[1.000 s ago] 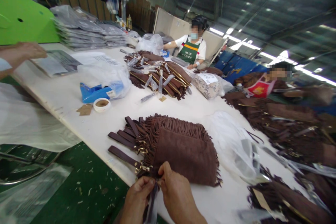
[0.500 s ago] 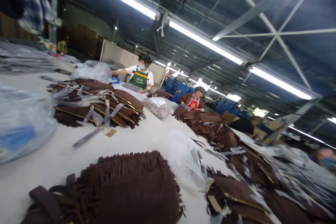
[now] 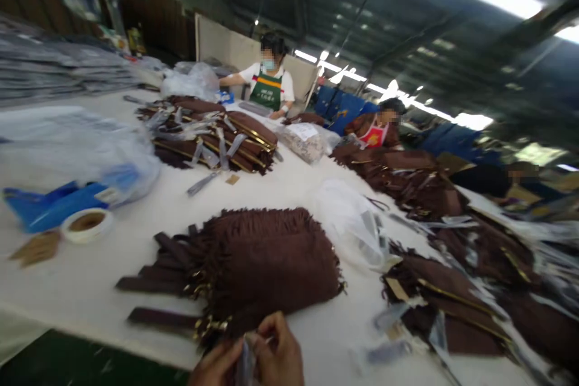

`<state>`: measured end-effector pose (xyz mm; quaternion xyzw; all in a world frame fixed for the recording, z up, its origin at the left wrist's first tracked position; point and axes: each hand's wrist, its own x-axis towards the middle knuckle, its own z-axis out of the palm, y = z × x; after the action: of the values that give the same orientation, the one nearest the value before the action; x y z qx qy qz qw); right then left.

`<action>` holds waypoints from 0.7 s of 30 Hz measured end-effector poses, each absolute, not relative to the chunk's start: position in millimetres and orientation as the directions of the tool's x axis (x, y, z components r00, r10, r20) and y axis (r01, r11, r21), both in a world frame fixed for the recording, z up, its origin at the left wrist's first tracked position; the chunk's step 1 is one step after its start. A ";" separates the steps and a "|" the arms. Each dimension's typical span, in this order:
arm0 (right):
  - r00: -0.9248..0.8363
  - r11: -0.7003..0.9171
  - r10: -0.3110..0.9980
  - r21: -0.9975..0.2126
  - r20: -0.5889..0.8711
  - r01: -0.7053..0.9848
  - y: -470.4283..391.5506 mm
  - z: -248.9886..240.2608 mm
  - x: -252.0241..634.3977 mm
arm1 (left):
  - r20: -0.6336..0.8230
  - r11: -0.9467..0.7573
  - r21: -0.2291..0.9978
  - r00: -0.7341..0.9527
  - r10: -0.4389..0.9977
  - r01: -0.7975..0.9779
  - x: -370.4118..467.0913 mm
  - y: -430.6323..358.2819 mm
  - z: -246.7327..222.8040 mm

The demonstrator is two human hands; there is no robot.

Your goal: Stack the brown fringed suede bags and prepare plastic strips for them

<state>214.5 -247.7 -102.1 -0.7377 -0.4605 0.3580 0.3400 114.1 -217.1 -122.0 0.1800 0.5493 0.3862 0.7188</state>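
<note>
At the bottom edge, my left hand (image 3: 218, 364) and my right hand (image 3: 281, 351) meet, fingers closed in a pinch. Between them is a greyish clear plastic wrapping (image 3: 245, 363), slightly blurred; what it covers, if anything, is hidden. Just beyond my fingers lies a stack of dark brown fringed bags (image 3: 275, 262) on the white table (image 3: 172, 265). Brown straps (image 3: 151, 284) with gold-coloured metal fittings (image 3: 212, 327) stick out from its left side.
At left are a roll of tape (image 3: 87, 226), a blue tape dispenser (image 3: 54, 204), brown tags (image 3: 36, 248) and a large plastic bag (image 3: 67, 145). More brown bags (image 3: 446, 307) lie right. A co-worker in a green apron (image 3: 266, 89) is across the table.
My view has tipped downward and swung left. Both hands have come into view at the bottom with the plastic wrapping, and the tape roll and dispenser now show.
</note>
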 end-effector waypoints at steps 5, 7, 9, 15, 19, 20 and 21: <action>0.305 -0.327 0.927 -0.871 -0.219 0.368 -257.3 -104.6 204.8 | -0.629 0.586 0.491 0.204 0.750 -0.645 93.7 -243.6 -125.8; 0.279 -0.299 0.938 -0.882 -0.203 0.364 -259.8 -103.2 204.4 | -0.645 0.572 0.495 0.165 0.746 -0.654 95.9 -243.4 -124.3; 0.271 -0.306 0.937 -0.893 -0.221 0.329 -260.5 -103.3 204.1 | -0.649 0.563 0.499 0.146 0.747 -0.659 98.3 -242.9 -121.7; 0.230 -0.417 0.881 -0.908 -0.414 -0.039 -254.9 -109.1 203.9 | -0.655 0.561 0.501 0.136 0.744 -0.658 98.0 -241.5 -112.2; 0.185 -0.453 0.854 -0.870 -0.486 -0.196 -251.2 -115.2 206.4 | -0.648 0.552 0.536 0.109 0.754 -0.639 98.4 -240.4 -115.3; 0.180 -0.460 0.848 -0.861 -0.498 -0.217 -250.8 -117.3 207.0 | -0.651 0.556 0.540 0.106 0.752 -0.631 98.8 -240.6 -117.1; 0.175 -0.468 0.841 -0.850 -0.512 -0.241 -250.8 -119.6 207.3 | -0.653 0.559 0.544 0.103 0.750 -0.626 99.2 -241.0 -118.7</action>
<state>207.3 -250.8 -119.6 -0.6169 -0.2433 0.5945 0.4548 99.2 -241.0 -118.7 0.0645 0.4820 0.4649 0.7398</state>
